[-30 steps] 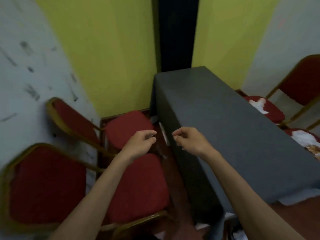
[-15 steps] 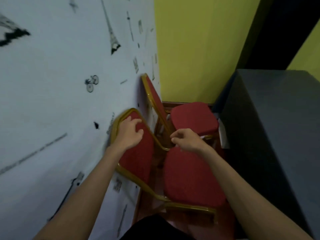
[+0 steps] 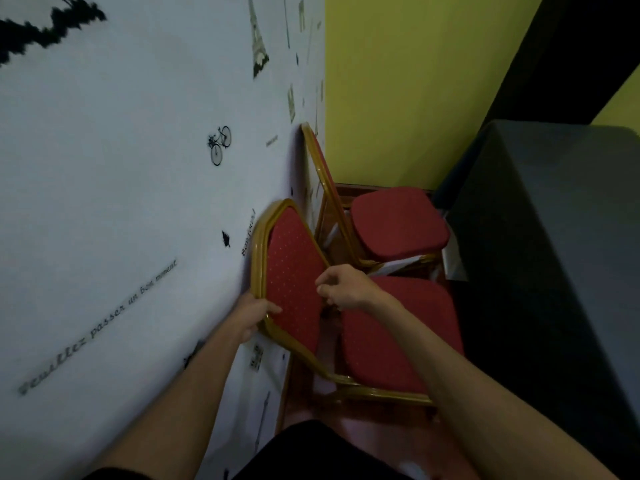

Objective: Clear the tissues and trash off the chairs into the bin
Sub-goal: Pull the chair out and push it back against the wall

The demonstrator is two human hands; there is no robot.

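Two seats look bare: near chair (image 3: 398, 337), far chair (image 3: 398, 223). Left hand (image 3: 254, 315) grasps near chair's backrest frame; right hand (image 3: 346, 289) curled, hold unclear. Bin unseen.

Dim, soft, even indoor light; the white wall (image 3: 114, 202) and yellow wall (image 3: 398, 98) catch most of it. The desk (image 3: 561, 209) sinks into shadow (its hanging side is nearly black). Motion blur smears the black print (image 3: 45, 32) at top left. The near chair (image 3: 294, 271) is sharpest, its dotted fabric legible. Straight lines bow toward the edges.
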